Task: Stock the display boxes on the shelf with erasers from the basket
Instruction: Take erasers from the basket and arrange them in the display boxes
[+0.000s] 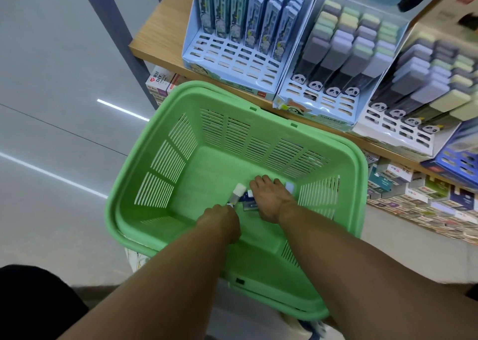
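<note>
Both my hands reach down into the green plastic basket [155, 174]. My left hand [222, 219] grips a long eraser [236, 194] with a pale cap, which points up and away from me. My right hand [269, 197] lies palm down on the few erasers [250, 206] on the basket floor, fingers curled over them; a light blue eraser [290, 186] shows past its fingers. On the wooden shelf [160, 29] above stand display boxes: a blue one [232, 63] with slim blue erasers and a panda one [323, 99] with pastel erasers.
A third display box [403, 130] with panda erasers stands at the right, and a dark blue box [455, 163] beside it. Small packs [413, 200] fill the lower shelf behind the basket. A grey shelf post [113, 29] rises at the left. Pale floor lies to the left.
</note>
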